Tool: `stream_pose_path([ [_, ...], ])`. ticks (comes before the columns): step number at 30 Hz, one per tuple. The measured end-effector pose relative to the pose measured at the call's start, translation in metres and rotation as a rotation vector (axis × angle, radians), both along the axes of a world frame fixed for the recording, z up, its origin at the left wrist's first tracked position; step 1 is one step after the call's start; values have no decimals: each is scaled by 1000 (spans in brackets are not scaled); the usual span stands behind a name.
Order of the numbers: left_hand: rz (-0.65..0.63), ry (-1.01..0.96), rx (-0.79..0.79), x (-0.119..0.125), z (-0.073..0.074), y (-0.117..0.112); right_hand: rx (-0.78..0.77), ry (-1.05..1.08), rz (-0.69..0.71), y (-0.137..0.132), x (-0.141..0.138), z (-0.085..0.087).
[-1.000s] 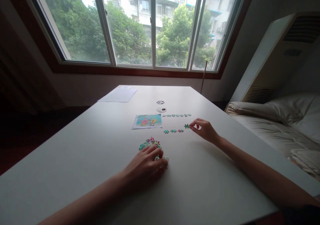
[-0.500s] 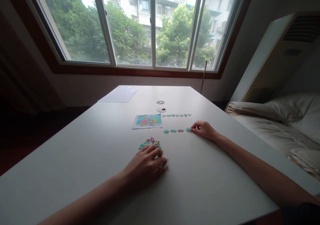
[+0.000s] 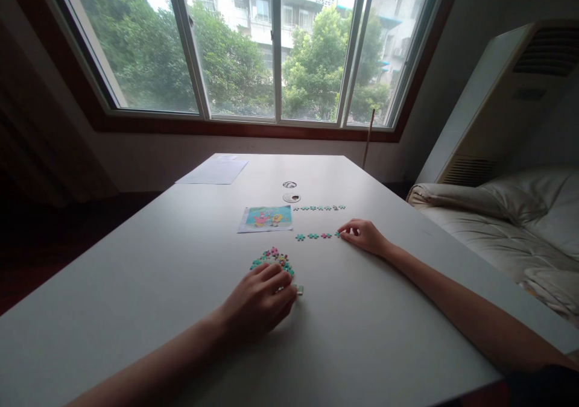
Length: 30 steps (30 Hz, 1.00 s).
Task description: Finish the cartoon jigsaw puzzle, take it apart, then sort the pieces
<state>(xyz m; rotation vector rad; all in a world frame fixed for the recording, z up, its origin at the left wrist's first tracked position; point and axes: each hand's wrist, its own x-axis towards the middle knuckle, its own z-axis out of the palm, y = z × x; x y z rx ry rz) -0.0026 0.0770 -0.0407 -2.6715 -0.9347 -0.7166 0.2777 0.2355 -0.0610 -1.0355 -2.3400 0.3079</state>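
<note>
My right hand rests on the white table, its fingertips pinched on a green puzzle piece at the right end of a short row of loose pieces. My left hand lies with curled fingers over the near edge of a small heap of colourful puzzle pieces; what its fingers hold is hidden. A printed cartoon picture lies flat beyond the heap. A second row of small green pieces lies further back.
Two round cable holes sit in the table past the picture. A sheet of paper lies at the far left corner. A bed with pale bedding stands to the right. A large window fills the back wall.
My right hand has lowered the green piece to the table and slid it left against the end of the near row. My left hand stays on the heap.
</note>
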Motion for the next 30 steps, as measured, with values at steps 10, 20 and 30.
stream_pose_path([
  [10, 282, -682, -440, 7, 7, 9, 303, 186, 117, -43, -36, 18],
  [20, 249, -786, -616, 13, 4, 8, 338, 197, 278, -101, -75, 21],
  [30, 205, -777, -639, 14, 3, 7, 373, 220, 273, -103, -74, 22],
])
